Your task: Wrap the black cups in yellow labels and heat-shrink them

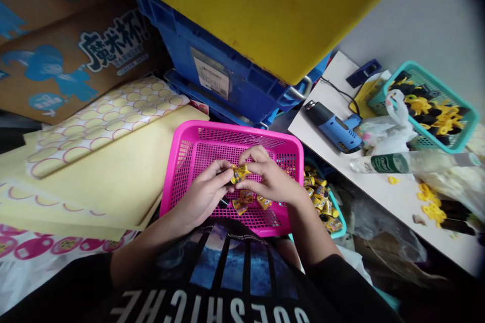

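Note:
Between my fingertips is a small yellow printed piece (239,174), too small to name exactly. My left hand (208,189) pinches its left end, and my right hand (267,174) grips it from the right with curled fingers. Both hands are above a pink plastic basket (172,161) with mesh walls. Several similar yellow printed pieces (264,203) lie on the basket's floor, below my right hand. A dark, short object (223,203) shows under my left hand, partly hidden by it.
Right of the basket, a teal basket (343,229) holds many yellow pieces. A white table (379,186) carries a blue heat gun (335,126), a clear bottle (413,162) and a green basket (473,121) of black and yellow parts. Blue crates (182,35) stand ahead; sticker sheets (106,121) lie left.

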`<state>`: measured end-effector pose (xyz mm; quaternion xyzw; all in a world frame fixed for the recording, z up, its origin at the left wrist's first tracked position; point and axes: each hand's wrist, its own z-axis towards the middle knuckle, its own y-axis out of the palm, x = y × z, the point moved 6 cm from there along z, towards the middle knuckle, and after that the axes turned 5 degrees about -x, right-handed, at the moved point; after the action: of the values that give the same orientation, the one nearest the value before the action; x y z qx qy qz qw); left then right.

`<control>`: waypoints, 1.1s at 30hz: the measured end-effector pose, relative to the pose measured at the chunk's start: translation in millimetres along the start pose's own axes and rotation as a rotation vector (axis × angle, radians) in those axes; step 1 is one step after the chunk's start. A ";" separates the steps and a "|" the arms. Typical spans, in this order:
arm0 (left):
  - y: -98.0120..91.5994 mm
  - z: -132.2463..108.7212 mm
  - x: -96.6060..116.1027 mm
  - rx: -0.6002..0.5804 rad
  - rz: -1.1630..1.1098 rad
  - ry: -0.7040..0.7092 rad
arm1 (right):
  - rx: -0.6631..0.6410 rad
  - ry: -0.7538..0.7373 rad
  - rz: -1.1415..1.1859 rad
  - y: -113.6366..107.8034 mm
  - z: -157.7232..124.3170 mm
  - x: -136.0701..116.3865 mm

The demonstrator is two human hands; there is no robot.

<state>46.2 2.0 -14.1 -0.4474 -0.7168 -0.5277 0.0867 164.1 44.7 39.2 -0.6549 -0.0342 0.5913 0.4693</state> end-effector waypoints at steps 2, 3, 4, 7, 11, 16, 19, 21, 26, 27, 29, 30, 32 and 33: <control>-0.8 0.5 -2.8 -0.014 -0.045 -0.023 | -0.017 -0.012 0.020 -2.0 1.6 0.1; -1.1 0.8 -4.2 -0.024 -0.066 -0.033 | -0.016 -0.014 0.033 -2.7 2.3 0.5; -1.3 1.0 -5.4 -0.033 -0.086 -0.040 | -0.012 -0.014 0.046 -3.0 2.9 1.3; -2.0 1.4 -8.7 -0.038 -0.113 -0.046 | -0.007 -0.001 0.087 -1.9 3.5 3.9; -3.8 2.8 -9.6 0.012 -0.103 -0.020 | -0.018 0.043 0.091 2.3 2.6 6.4; -5.6 4.1 -5.1 0.056 -0.104 0.022 | 0.192 0.052 0.110 0.5 -0.4 7.4; -7.3 2.6 -2.8 0.089 -0.104 0.055 | 0.215 0.080 0.063 2.5 -0.2 8.7; -6.7 1.2 -3.4 0.086 -0.101 0.069 | 0.162 0.090 0.025 3.6 1.6 7.9; -7.4 -0.7 -10.0 0.111 -0.130 0.076 | 0.014 0.082 -0.002 4.9 5.8 5.4; -7.9 -0.6 -10.3 0.117 -0.131 0.086 | 0.013 0.079 -0.010 5.2 6.2 5.4; -8.9 0.4 -8.6 0.118 -0.135 0.114 | 0.053 0.060 -0.020 5.1 6.3 4.6; -8.9 1.2 -7.4 0.106 -0.136 0.119 | 0.094 0.046 -0.023 4.2 5.9 3.5; -8.0 3.0 -5.0 0.059 -0.134 0.103 | 0.192 0.023 -0.029 0.7 3.6 0.5; -7.1 3.8 -3.9 0.026 -0.130 0.087 | 0.231 0.020 -0.033 -1.4 2.1 -1.1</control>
<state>44.5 2.7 -22.8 -0.3754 -0.7468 -0.5417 0.0892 162.7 46.0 41.3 -0.6018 0.0282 0.5769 0.5516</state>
